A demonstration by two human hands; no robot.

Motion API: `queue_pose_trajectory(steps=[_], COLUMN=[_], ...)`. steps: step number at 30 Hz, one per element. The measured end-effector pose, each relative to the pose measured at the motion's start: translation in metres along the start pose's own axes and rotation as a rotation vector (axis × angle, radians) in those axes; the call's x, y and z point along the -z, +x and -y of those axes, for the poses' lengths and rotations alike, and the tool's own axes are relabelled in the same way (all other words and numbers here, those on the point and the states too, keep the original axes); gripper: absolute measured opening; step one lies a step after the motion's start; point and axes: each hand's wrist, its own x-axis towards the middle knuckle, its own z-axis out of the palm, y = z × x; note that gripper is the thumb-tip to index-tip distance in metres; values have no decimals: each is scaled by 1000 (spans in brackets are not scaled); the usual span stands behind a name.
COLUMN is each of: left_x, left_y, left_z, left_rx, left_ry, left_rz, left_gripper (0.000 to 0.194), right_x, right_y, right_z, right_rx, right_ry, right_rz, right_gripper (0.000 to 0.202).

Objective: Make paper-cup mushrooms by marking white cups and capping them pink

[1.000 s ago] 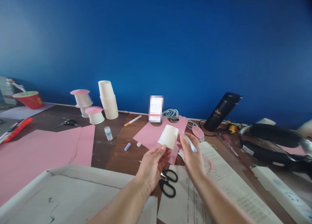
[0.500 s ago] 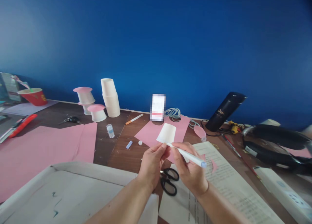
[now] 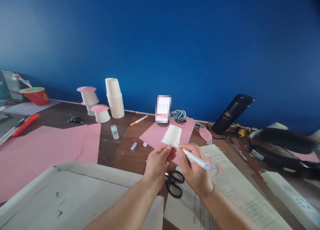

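A white paper cup [image 3: 172,134] is pinched near its wide rim by my left hand [image 3: 157,161], the rim facing me. My right hand [image 3: 196,168] grips a white pen [image 3: 196,159] with a bluish end. Its tip touches or nearly touches the cup's rim, close to my left fingertips. Beneath the cup lies a sheet of pink paper [image 3: 151,134]. Black-handled scissors [image 3: 175,183] rest below my hands, their blades partly hidden. A small blue cap [image 3: 133,146] and a white round lid [image 3: 145,144] lie left of my hands.
Stacked white cups [image 3: 115,105] and cups with pink discs [image 3: 101,114] stand by the wall. Nearby are a small clear bottle [image 3: 114,132], a phone [image 3: 163,109], a black flask [image 3: 232,114], printed paper [image 3: 240,180], a white box lid [image 3: 92,198] and a power strip [image 3: 292,196].
The view has shifted slightly. The pen tip has moved a little along the cup's rim, and its angle has changed slightly. Both hands keep their hold.
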Motion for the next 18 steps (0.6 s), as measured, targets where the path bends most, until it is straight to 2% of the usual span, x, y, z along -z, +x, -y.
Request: queue_pose_trajectory(steps=[9,18], left_x=[2,3], left_y=[2,2], left_z=[2,2], left_rx=[-9,1], left_ry=[-10,10], left_rz=[-18,-25], left_gripper=[21,22], right_x=[-1,1], right_y=[0,0], right_z=[2,-3], right_rx=[-7,-32], right_ry=[19,9], right_rz=[32,5], right_gripper=[8,7])
